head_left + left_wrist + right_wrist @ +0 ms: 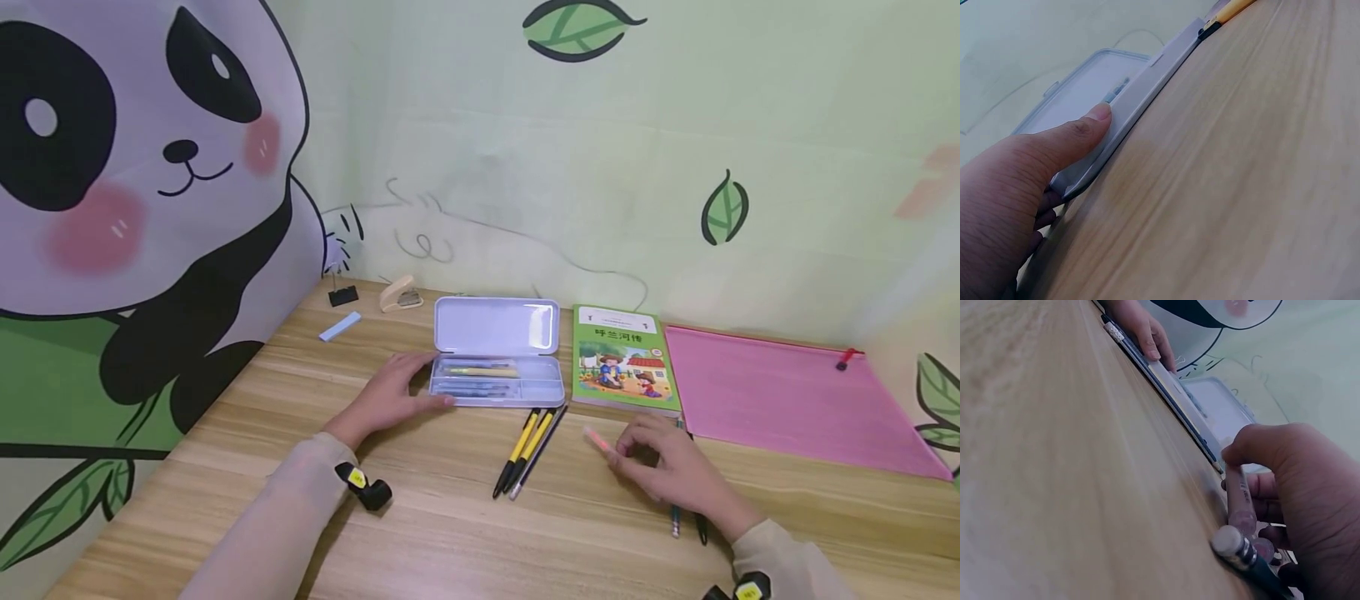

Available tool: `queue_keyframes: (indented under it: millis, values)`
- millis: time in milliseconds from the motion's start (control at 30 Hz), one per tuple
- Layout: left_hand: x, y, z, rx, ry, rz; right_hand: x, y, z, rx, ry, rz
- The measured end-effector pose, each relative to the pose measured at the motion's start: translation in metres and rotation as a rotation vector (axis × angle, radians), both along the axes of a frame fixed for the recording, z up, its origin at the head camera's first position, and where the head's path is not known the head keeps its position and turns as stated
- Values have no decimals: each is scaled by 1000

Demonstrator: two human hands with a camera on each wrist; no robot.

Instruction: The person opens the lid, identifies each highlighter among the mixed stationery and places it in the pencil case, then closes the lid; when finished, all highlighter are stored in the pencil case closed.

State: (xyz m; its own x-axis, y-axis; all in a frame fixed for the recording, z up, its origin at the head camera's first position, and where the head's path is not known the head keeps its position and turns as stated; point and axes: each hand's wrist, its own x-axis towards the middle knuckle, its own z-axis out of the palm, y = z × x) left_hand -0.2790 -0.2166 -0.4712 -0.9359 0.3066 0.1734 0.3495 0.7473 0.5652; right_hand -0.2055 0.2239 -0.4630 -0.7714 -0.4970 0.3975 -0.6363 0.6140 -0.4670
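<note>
A pale lilac pencil case (497,367) lies open on the wooden desk (450,533), with several pens inside. My left hand (423,379) grips its left front corner; the thumb (1094,122) presses the front wall and the fingers curl round the end. The case's raised lid (1094,87) shows behind the thumb. To the right, my right hand (626,450) pinches a pink pen (597,439) just above the desk, close up as the pink pen (1240,500) under the thumb. Beneath that hand lie a pencil with an eraser tip (1232,544) and a dark pen (701,529).
Two yellow-black pens and a thin dark one (528,450) lie in front of the case. A green book (624,360) and a pink zip folder (780,400) lie to the right. A stapler (400,295), binder clip (342,295) and blue eraser (340,326) sit near the wall.
</note>
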Motion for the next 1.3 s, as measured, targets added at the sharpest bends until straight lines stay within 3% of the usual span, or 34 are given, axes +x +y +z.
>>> queue_keyframes:
  millis: [333, 400, 567, 767, 933, 1133, 1300]
  values:
    - [2, 1, 3, 3, -14, 5, 1, 3, 5, -243, -347, -35]
    - [2, 1, 3, -1, -14, 6, 2, 3, 7, -274, -372, -73]
    - [2, 1, 3, -5, -7, 5, 0, 5, 11, -298, -321, -163]
    - [2, 1, 3, -8, -8, 7, 0, 8, 15, -384, -376, -158]
    - [2, 0, 1, -11, -4, 13, 2, 7, 19, -396, -389, -159]
    - [2, 1, 1, -9, -16, 13, 0, -10, 26, -396, -302, -129]
    - [2, 1, 1, -14, -13, 22, -8, -41, 35, -306, -221, -132]
